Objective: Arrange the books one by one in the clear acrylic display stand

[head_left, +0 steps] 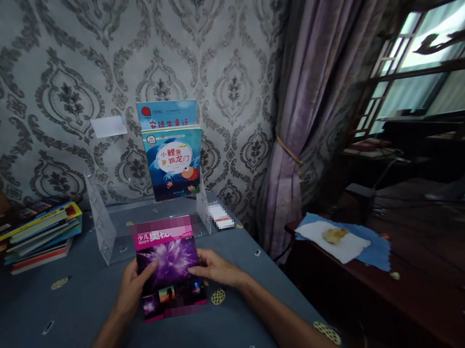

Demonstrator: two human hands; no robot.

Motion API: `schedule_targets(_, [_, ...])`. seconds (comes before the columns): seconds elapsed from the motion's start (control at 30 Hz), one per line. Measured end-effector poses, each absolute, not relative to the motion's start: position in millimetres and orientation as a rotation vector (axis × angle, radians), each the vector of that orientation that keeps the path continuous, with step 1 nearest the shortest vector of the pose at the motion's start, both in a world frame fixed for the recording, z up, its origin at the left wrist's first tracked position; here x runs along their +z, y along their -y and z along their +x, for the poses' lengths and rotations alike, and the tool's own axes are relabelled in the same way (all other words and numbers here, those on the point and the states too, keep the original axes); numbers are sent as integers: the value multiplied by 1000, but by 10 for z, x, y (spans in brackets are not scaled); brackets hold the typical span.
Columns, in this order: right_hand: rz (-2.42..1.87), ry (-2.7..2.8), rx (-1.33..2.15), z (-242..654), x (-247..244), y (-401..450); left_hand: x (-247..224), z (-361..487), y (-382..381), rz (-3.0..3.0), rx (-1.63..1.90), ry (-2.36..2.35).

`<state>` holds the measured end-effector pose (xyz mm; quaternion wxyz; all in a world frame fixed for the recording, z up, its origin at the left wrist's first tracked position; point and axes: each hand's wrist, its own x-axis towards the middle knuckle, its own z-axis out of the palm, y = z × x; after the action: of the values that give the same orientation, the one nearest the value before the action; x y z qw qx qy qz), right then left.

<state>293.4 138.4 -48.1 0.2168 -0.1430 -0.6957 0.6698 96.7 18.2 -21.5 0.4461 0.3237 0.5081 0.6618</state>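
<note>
A purple and pink book (171, 264) is held up in front of me, its cover facing me. My left hand (132, 286) grips its left edge with the thumb across the cover. On the opposite edge, my right hand (216, 267) pinches the book in the same way. Just behind it stands a clear acrylic book rack (104, 219). Two blue books rest upright at the rack's right side: a front one with a carp on its cover (175, 163) and a taller one behind (169, 113).
A stack of books (42, 235) lies at the left on the blue tablecloth (80, 306). A small white item (220, 216), blurred out, is beside the rack. At the right are a tied purple curtain (286, 177) and a dark red bench (344, 286) with cloths on it.
</note>
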Motion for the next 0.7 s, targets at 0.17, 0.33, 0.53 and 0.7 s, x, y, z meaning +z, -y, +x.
schedule_targets(0.17, [-375,1927,1828,2925,-511,-1399,-219,959,-192,820,1660,-1315])
schedule_targets(0.33, [-361,1936,1827,2916,-494,-1393,-236,948,-197,843,1671,-1339])
schedule_targets(0.53, [-365,1928,1809,2898,-500,-1390,-335,883,-222,861,1671,-1322])
schedule_targets(0.7, [-353,1932,1800,2876,-542,-1404,-397,849,-241,875,1648,-1332])
